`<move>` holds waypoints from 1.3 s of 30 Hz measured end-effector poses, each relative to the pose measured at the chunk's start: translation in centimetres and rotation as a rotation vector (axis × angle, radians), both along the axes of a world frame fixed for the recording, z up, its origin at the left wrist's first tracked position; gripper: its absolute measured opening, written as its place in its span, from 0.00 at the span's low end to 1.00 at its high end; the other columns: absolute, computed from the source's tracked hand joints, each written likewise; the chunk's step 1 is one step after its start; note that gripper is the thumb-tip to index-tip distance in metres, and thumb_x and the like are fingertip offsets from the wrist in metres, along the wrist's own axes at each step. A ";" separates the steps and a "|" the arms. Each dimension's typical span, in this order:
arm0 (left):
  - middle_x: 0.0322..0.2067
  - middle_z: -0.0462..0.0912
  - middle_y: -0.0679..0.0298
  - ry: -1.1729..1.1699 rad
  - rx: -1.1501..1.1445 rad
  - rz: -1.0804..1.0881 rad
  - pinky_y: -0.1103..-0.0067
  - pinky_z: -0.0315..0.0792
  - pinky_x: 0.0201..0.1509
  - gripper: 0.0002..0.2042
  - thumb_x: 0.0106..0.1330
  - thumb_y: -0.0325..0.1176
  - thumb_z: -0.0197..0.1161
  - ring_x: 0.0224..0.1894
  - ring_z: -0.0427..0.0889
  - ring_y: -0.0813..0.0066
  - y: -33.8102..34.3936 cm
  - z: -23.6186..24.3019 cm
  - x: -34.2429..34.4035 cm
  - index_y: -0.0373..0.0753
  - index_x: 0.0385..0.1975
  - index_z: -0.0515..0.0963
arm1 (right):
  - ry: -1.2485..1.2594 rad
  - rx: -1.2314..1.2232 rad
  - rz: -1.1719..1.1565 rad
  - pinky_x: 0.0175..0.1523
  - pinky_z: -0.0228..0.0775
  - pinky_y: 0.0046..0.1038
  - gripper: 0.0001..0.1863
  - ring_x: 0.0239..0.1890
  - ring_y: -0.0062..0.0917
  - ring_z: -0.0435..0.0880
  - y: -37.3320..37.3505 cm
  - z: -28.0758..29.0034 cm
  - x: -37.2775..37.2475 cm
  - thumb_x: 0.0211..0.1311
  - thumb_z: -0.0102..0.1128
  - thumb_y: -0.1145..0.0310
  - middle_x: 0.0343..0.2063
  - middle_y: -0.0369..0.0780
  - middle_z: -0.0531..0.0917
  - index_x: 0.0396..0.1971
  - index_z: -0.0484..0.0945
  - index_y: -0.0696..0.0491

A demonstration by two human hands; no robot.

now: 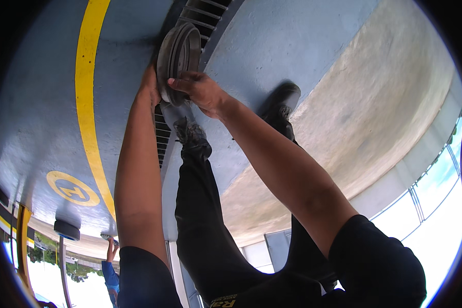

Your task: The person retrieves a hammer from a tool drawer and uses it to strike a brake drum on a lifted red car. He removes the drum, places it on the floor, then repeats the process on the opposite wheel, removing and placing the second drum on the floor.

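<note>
A round, grey-brown metal brake drum (190,49) is tilted up on its edge between my hands, over a slotted drain grate (200,16). My left hand (150,84) presses against its left side, with most of the fingers hidden behind the drum. On the near right part of the rim, my right hand (203,92) grips with bent fingers, its thumb lying across the edge. The toe of my left shoe (182,115) is just below the drum. I cannot tell whether the drum touches the grate or the shoe.
The grate runs between stretches of blue-grey floor (231,56). A yellow line (87,77) and a yellow painted ring (73,188) mark the left side. My right shoe (282,100) stands to the right. A tyre (66,229) and a person in blue (110,277) are at lower left.
</note>
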State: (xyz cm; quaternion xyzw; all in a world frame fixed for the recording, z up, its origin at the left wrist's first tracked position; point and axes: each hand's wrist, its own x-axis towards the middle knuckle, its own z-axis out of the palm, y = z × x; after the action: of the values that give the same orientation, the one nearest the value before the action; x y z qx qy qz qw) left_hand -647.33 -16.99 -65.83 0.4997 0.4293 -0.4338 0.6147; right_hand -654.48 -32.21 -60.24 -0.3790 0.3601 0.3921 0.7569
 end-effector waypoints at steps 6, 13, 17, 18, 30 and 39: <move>0.40 0.85 0.60 0.020 0.045 0.026 0.69 0.82 0.46 0.23 0.74 0.52 0.54 0.40 0.87 0.66 -0.1 0.2 -0.5 0.38 0.54 0.79 | -0.023 -0.179 0.046 0.62 0.68 0.33 0.24 0.51 0.29 0.81 0.4 1.6 0.9 0.68 0.70 0.57 0.46 0.46 0.86 0.50 0.82 0.64; 0.55 0.82 0.55 -0.002 0.024 0.046 0.67 0.77 0.58 0.32 0.72 0.58 0.56 0.54 0.83 0.61 -1.1 0.5 -0.9 0.38 0.66 0.73 | -0.021 -0.272 -0.105 0.59 0.70 0.30 0.23 0.48 0.28 0.83 0.1 2.3 0.1 0.62 0.77 0.60 0.41 0.45 0.87 0.45 0.83 0.64; 0.57 0.82 0.57 0.005 0.044 0.043 0.69 0.75 0.60 0.34 0.71 0.59 0.56 0.56 0.82 0.62 -1.5 0.2 -1.3 0.39 0.67 0.73 | -0.008 -0.330 -0.135 0.59 0.70 0.29 0.22 0.48 0.28 0.83 -0.1 2.7 -0.3 0.59 0.79 0.60 0.41 0.45 0.87 0.42 0.82 0.62; 0.57 0.81 0.57 0.004 0.046 0.045 0.69 0.74 0.61 0.34 0.71 0.59 0.56 0.57 0.82 0.62 -1.5 0.1 -1.4 0.39 0.68 0.73 | 0.001 -0.349 -0.122 0.59 0.70 0.29 0.22 0.48 0.28 0.83 -0.2 2.8 -0.4 0.59 0.79 0.60 0.41 0.45 0.87 0.41 0.82 0.62; 0.56 0.81 0.55 -0.026 0.098 0.029 0.66 0.78 0.59 0.29 0.75 0.54 0.51 0.56 0.83 0.61 -1.5 -0.6 -1.9 0.37 0.66 0.72 | 0.062 -0.240 -0.025 0.68 0.64 0.37 0.29 0.57 0.36 0.81 -1.1 2.9 -0.5 0.61 0.76 0.51 0.45 0.49 0.87 0.50 0.84 0.61; 0.57 0.81 0.57 -0.013 0.091 0.052 0.67 0.75 0.60 0.32 0.72 0.57 0.56 0.56 0.82 0.61 -2.2 -0.4 -2.2 0.40 0.66 0.73 | 0.042 -0.264 -0.123 0.62 0.67 0.34 0.27 0.50 0.32 0.82 -1.3 1.9 -1.6 0.59 0.79 0.53 0.40 0.46 0.87 0.44 0.83 0.61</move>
State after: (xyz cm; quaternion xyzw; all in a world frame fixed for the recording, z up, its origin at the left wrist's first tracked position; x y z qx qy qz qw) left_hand -649.55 -19.21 -66.27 0.5188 0.4574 -0.3943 0.6051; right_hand -656.08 -33.53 -58.31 -0.4441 0.4470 0.3020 0.7153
